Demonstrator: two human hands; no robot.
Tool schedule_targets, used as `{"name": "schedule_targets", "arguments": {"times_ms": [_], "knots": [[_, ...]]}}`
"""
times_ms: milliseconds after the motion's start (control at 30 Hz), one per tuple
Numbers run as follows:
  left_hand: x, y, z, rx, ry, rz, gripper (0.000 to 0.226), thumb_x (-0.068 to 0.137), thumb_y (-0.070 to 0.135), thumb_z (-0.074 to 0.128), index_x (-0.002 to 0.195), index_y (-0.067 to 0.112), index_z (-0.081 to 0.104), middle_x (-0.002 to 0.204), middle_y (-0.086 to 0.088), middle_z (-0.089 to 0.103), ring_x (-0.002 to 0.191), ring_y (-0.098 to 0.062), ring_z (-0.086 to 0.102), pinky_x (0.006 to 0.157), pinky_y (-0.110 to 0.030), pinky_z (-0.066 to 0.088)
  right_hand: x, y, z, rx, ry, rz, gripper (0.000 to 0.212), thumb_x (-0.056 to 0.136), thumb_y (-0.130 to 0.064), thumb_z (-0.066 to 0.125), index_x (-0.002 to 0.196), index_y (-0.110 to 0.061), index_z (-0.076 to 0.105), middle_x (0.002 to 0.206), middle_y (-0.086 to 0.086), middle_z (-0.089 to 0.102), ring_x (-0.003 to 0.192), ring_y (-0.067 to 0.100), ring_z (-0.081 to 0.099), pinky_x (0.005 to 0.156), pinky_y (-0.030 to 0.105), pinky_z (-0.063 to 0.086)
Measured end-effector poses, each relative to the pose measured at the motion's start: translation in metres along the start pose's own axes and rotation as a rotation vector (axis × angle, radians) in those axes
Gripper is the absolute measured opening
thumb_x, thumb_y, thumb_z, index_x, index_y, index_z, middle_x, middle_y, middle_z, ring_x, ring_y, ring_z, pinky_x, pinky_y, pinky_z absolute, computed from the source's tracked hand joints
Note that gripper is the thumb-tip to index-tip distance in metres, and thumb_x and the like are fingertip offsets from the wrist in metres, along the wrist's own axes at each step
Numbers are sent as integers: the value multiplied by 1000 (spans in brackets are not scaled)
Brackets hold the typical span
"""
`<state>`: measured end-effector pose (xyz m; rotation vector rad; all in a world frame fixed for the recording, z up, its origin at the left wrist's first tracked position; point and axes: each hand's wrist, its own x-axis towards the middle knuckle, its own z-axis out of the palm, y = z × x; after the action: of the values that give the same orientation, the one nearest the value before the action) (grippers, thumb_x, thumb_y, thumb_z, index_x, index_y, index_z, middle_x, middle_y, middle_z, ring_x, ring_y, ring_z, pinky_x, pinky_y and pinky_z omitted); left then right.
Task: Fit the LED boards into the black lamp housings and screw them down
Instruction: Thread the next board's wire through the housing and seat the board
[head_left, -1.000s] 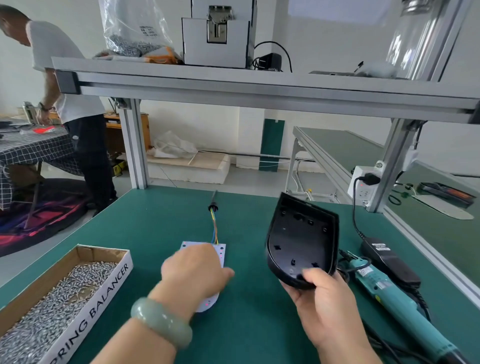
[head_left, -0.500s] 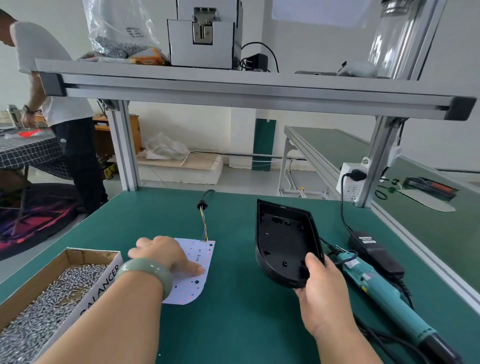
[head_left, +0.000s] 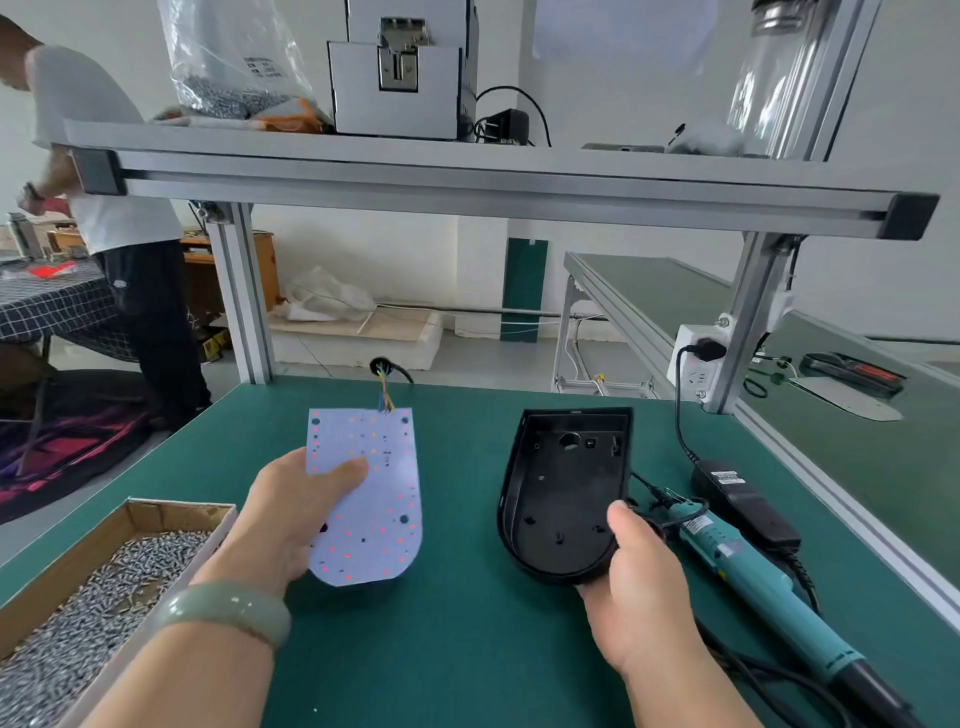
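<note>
My left hand (head_left: 291, 514) holds a white LED board (head_left: 371, 499) lifted off the green table, thumb on its face and fingers behind it. Coloured wires run from the board's far edge to a black cable (head_left: 387, 369) at the table's back. To its right, a black lamp housing (head_left: 563, 491) lies open side up on the table, rounded end toward me. My right hand (head_left: 631, 582) grips that rounded end, thumb on the rim. A teal electric screwdriver (head_left: 748, 566) lies just right of the housing.
A cardboard box of silver screws (head_left: 78, 608) sits at the near left. A black power adapter (head_left: 743, 501) and its cords lie at the right by a socket (head_left: 693, 364). An aluminium shelf (head_left: 467, 182) spans overhead. A person (head_left: 104, 208) stands far left.
My left hand picked the LED board up from the table and raised it. My right hand laid the tilted housing down flat, open side up.
</note>
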<state>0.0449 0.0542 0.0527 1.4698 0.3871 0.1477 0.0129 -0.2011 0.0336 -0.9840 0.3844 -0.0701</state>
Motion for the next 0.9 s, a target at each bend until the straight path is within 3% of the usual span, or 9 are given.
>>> {"name": "schedule_targets", "arguments": {"times_ms": [167, 233, 300, 400, 467, 633, 767, 833, 900], "knots": [[-31, 2, 24, -414, -258, -43, 11, 86, 15, 61, 92, 9, 68, 84, -10, 75, 65, -24, 72, 55, -39, 58, -10, 9, 7, -282, -90, 151, 34, 103, -21, 39, 114, 0, 64, 106, 20, 70, 101, 39, 66, 95, 50, 49], [-37, 1, 26, -425, -362, -13, 15, 77, 15, 62, 86, 9, 73, 87, -13, 74, 67, -26, 72, 54, -39, 58, -10, 12, 6, -526, -83, 72, 39, 103, -23, 37, 124, 6, 51, 121, 28, 59, 95, 44, 61, 94, 45, 48], [-42, 2, 23, -390, -464, 33, 17, 73, 14, 61, 81, 9, 76, 88, -17, 74, 67, -28, 71, 55, -37, 58, -16, 12, 9, -708, -24, -45, 43, 102, -24, 37, 139, -3, 42, 134, 18, 55, 82, 21, 59, 86, 33, 44], [-48, 9, 13, -371, -608, 92, 16, 69, 7, 66, 82, 8, 76, 83, -17, 73, 64, -27, 71, 55, -34, 57, -20, 9, 8, -970, 102, -348, 57, 100, -24, 44, 152, -13, 22, 156, 2, 24, 136, 19, 33, 114, 31, 22], [-48, 11, 3, -386, -680, 114, 19, 67, -4, 72, 82, 7, 76, 80, -17, 73, 61, -27, 71, 54, -32, 57, -22, 4, 14, -993, 136, -569, 61, 96, -22, 52, 150, -14, 25, 154, 2, 26, 142, 18, 18, 116, 31, 15], [-69, 24, -3, -734, -1046, 176, 32, 93, -19, 24, 120, -25, 40, 115, -42, 54, 104, -48, 60, 93, -50, 48, -4, -21, 49, -1024, -67, -613, 82, 87, -23, 65, 152, -18, 15, 151, 2, 31, 139, 21, 18, 112, 35, 20], [-70, 20, -2, -622, -1239, 287, 19, 92, -7, 49, 110, -11, 54, 103, -19, 68, 92, -23, 67, 83, -30, 54, 14, -48, 95, -1164, -211, -804, 103, 81, -23, 75, 154, -26, 2, 161, -2, 2, 147, 24, 2, 120, 42, 8], [-69, 18, -4, -596, -1217, 297, 17, 90, -1, 57, 106, -4, 57, 94, -12, 70, 80, -17, 66, 73, -23, 53, 17, -55, 111, -1221, -387, -859, 71, 87, -26, 70, 147, -33, 32, 158, 4, 13, 146, 28, 6, 120, 45, 9], [-64, 23, -11, -590, -1054, 329, 12, 90, 1, 58, 101, -4, 57, 79, -9, 63, 63, -19, 52, 58, -24, 42, 12, -49, 115, -1293, -588, -835, 15, 97, -26, 54, 107, -29, 65, 119, -9, 51, 127, 27, 40, 110, 45, 29]]}}
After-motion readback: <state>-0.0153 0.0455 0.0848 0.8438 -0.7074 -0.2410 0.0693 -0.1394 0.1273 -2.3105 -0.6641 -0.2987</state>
